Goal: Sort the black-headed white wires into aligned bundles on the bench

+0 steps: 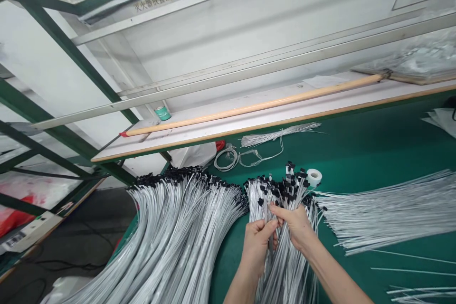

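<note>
**Left hand (254, 251) and right hand (295, 225) grip the centre bundle (285, 270)**

A green workbench (370, 152) fills the lower right of the frame. Three large bundles of white wires lie there: the left bundle (171, 232) at lower left, the centre bundle at lower centre, and the right bundle (388, 213) at right. Both hands are narrow, fingers pinching strands. Above sit one wire coil (226, 159), one thin wire bunch (278, 135) and one white tape roll (314, 176).
</note>
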The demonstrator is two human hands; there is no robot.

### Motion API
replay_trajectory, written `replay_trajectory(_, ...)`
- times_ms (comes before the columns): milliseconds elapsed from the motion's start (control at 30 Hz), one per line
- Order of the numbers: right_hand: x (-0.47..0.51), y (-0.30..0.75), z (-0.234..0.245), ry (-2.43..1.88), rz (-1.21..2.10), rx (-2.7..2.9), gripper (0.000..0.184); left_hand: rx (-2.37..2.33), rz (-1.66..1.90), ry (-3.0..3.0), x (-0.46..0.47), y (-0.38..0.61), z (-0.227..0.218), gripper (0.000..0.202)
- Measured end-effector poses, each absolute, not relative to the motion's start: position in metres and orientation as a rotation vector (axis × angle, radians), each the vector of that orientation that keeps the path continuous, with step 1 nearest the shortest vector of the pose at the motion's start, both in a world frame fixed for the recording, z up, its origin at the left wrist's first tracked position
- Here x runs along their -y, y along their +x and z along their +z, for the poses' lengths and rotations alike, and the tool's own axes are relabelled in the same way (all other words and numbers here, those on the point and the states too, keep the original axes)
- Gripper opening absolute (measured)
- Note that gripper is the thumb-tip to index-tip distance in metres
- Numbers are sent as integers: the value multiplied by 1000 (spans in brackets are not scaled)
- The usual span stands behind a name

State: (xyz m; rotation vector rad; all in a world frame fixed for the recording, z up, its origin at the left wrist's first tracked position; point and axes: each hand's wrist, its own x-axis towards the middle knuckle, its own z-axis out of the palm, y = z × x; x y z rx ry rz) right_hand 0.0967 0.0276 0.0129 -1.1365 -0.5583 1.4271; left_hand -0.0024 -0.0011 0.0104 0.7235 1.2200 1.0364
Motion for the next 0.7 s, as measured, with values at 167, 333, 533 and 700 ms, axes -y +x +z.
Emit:
replay_trajectory(167,-27,97,8,-1103,1426,550,19,-1198,1030,729,3,-3,14,37)
replay_trajectory(333,-26,100,-1,-1077,1426,568,15,-1206,997,710,4,-4,16,43)
replay_trajectory(533,-25,107,-9,-1067,1414,479,23,-1345,1100,700,3,-6,12,49)
replay_trajectory(700,-24,111,-8,-997,1492,475,29,-1213,1150,704,2,-9,6,46)
